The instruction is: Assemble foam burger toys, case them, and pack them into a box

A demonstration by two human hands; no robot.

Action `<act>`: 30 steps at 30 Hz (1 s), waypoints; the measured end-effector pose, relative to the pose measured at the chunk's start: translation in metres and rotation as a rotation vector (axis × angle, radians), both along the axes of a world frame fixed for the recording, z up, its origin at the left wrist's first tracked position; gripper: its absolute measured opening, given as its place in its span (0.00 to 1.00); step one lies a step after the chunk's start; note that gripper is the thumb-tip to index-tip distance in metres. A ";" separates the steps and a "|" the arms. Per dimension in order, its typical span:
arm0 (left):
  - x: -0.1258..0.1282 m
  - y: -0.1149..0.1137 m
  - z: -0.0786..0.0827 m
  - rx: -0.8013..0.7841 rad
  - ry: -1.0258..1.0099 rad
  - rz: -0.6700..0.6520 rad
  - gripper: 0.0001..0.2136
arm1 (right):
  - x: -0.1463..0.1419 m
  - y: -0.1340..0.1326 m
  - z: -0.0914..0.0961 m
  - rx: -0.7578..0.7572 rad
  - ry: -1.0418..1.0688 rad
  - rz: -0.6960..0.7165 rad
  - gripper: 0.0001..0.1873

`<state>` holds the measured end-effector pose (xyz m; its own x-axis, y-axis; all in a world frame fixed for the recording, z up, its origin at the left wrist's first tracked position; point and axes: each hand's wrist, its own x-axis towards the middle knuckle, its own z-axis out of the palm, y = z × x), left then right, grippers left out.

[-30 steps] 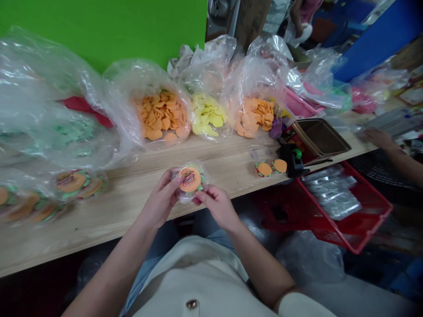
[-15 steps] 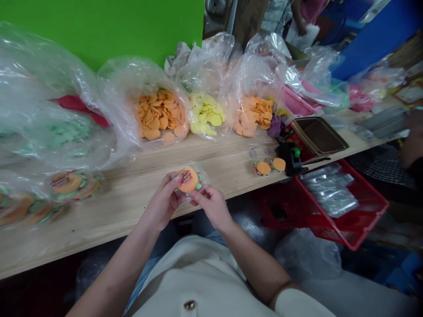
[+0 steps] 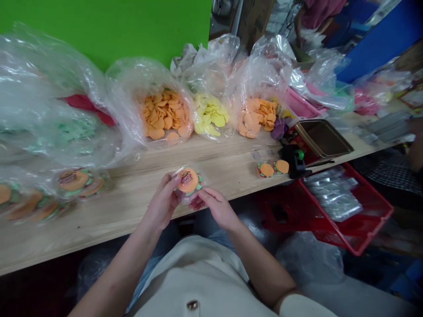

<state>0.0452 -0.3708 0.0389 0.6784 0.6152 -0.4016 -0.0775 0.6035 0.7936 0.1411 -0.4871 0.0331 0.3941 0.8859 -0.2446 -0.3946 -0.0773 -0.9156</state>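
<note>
A toy burger in a clear plastic package (image 3: 188,181), with an orange bun, green edges and a printed label, is held just above the front part of the wooden table (image 3: 132,207). My left hand (image 3: 165,196) is closed on its left side, thumb on top near the label. At the lower right edge of the package my right hand (image 3: 213,203) pinches with thumb and fingers. Several packaged toy burgers (image 3: 74,181) lie to the left. Two small burger pieces (image 3: 266,170) sit on the right near the table's front edge.
Open plastic bags hold orange pieces (image 3: 161,116), yellow pieces (image 3: 209,113) and more orange pieces (image 3: 256,118) along the back. A black tape dispenser (image 3: 294,160) and a brown tin (image 3: 322,138) stand right. Below is a red crate (image 3: 373,215). Another person (image 3: 319,17) is behind.
My right thumb has slid off the burger's face down to the package's lower right edge. The view has shifted slightly, moving the scene a little to the right. The person behind has moved.
</note>
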 end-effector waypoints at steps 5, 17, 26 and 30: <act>0.000 -0.001 -0.007 -0.032 0.025 -0.015 0.09 | -0.006 0.009 -0.007 -0.114 -0.087 -0.146 0.21; -0.032 0.052 -0.028 0.298 0.460 0.075 0.21 | -0.009 -0.009 -0.033 -0.344 -0.722 0.318 0.13; -0.047 0.088 -0.045 1.252 0.987 0.123 0.29 | 0.157 -0.032 0.003 -0.799 -1.599 0.068 0.14; -0.041 0.027 -0.055 1.435 0.671 0.116 0.20 | 0.264 -0.012 0.021 -0.882 -1.713 0.191 0.18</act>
<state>0.0046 -0.3434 -0.0156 0.5488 0.7640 0.3391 0.5154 -0.6287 0.5823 0.4051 -0.4992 0.0545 0.5904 0.8014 -0.0962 0.8070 -0.5880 0.0550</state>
